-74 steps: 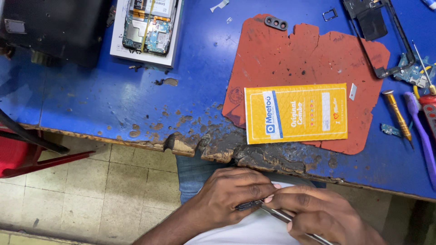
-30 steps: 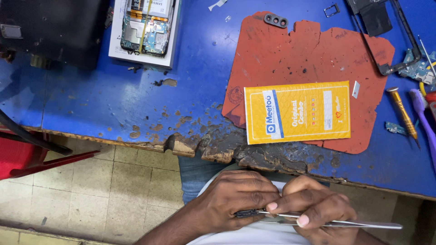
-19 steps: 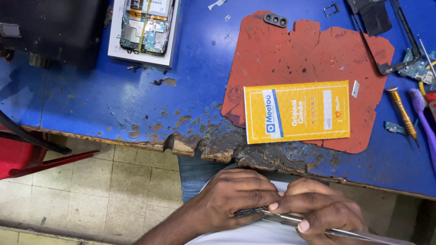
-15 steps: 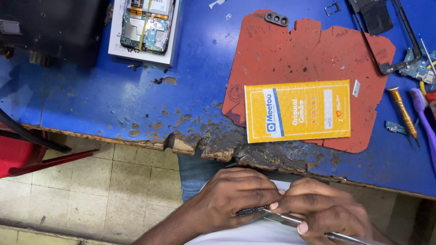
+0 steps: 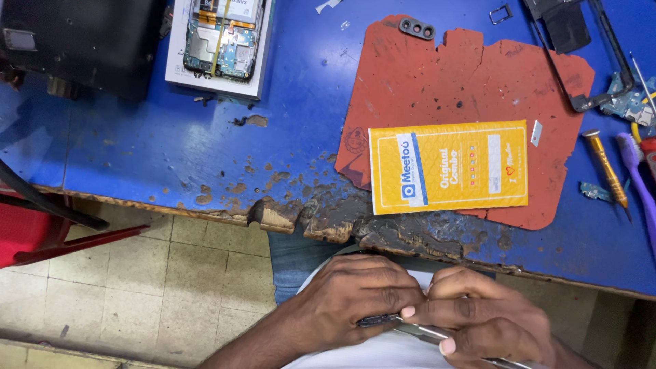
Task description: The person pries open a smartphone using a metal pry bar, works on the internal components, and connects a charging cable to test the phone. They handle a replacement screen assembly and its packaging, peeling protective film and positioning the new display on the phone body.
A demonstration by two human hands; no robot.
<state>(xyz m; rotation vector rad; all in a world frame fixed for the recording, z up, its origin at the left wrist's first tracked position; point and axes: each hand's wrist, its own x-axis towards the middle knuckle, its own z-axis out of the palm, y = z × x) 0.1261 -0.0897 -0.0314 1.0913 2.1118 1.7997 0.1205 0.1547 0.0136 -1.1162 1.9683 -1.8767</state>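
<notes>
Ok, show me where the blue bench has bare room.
Bare blue table lies between the white box and the red mat. The right end is crowded: screwdriver, purple brush, phone frame.

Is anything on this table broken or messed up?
Yes. The blue table's front edge is chipped and blackened, as if burnt, just above the hands. The red mat has ragged edges and dark spots. A phone lies opened, its insides showing.
</notes>
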